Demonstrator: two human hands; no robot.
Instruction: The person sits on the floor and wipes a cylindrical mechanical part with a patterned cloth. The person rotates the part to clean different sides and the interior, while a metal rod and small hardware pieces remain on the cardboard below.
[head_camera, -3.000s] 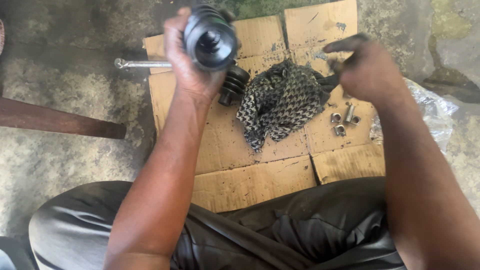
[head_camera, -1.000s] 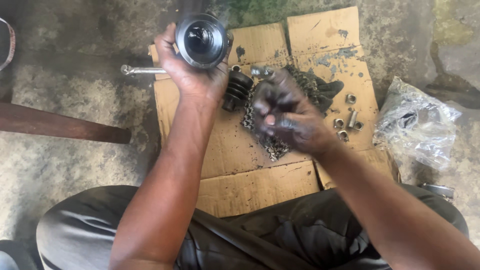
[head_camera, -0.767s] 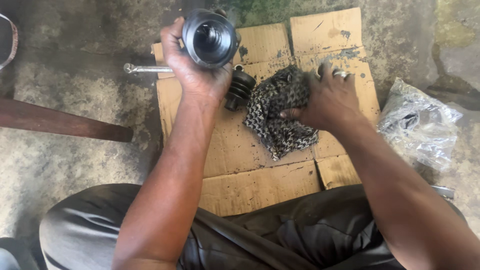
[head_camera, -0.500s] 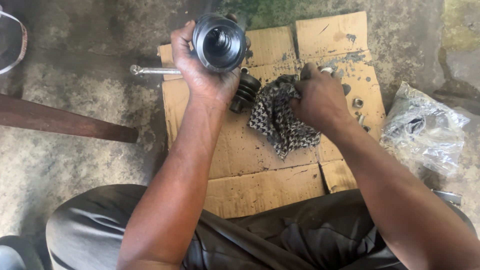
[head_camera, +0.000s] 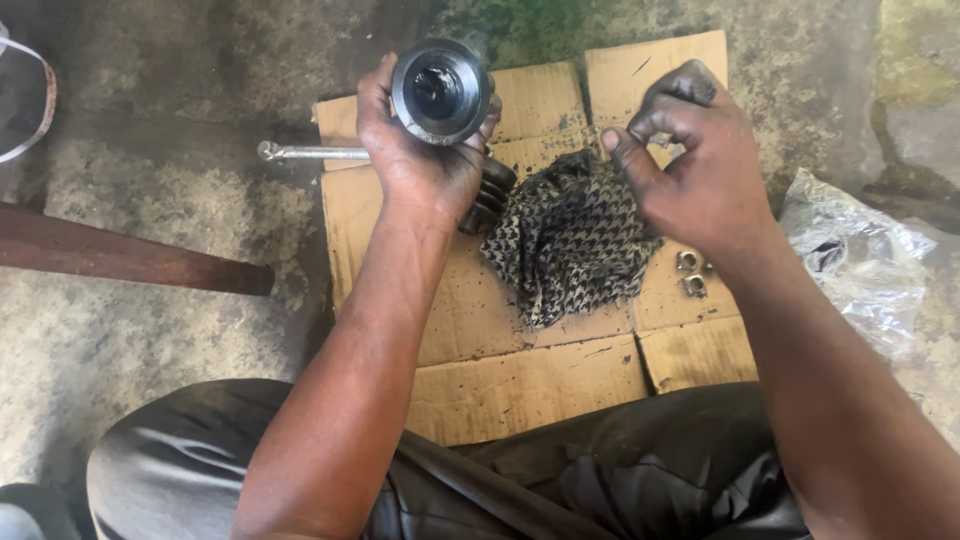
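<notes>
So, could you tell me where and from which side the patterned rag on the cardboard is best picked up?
Probably by pinching the raised, bunched folds near the top of the patterned rag, coming straight down from above. It lies crumpled on the cardboard, so the folds stand proud. The right hand hovers just over that end, empty; the left hand is busy holding the round metal part.

Black cylindrical metal joint housing (head_camera: 441, 90), greasy, open mouth facing camera, at 12 o'clock; black-and-white patterned rag (head_camera: 567, 235) crumpled on cardboard, centre.

Glossy dark metal cup (head_camera: 441, 90), woven patterned cloth (head_camera: 570, 235), matt stained cardboard (head_camera: 520, 375).
</notes>
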